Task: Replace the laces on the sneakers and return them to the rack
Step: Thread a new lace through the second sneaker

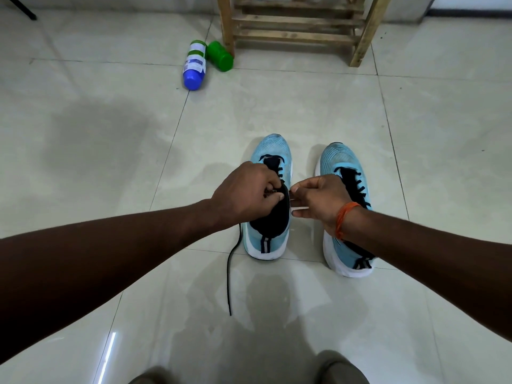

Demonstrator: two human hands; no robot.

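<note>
Two light-blue sneakers with white soles stand side by side on the tiled floor. My left hand [246,191] grips the black tongue of the left sneaker [270,231] near its upper eyelets. My right hand [318,202] pinches the lace end at that shoe's right edge. A loose black lace [232,268] trails from under my left hand down onto the floor. The right sneaker [339,164] is laced in black and partly hidden by my right wrist, which wears an orange thread band.
A wooden slatted rack [297,23] stands at the back. Left of its leg, a white bottle with a blue cap [194,65] and a green container [220,55] lie on the floor. My knees show at the bottom edge.
</note>
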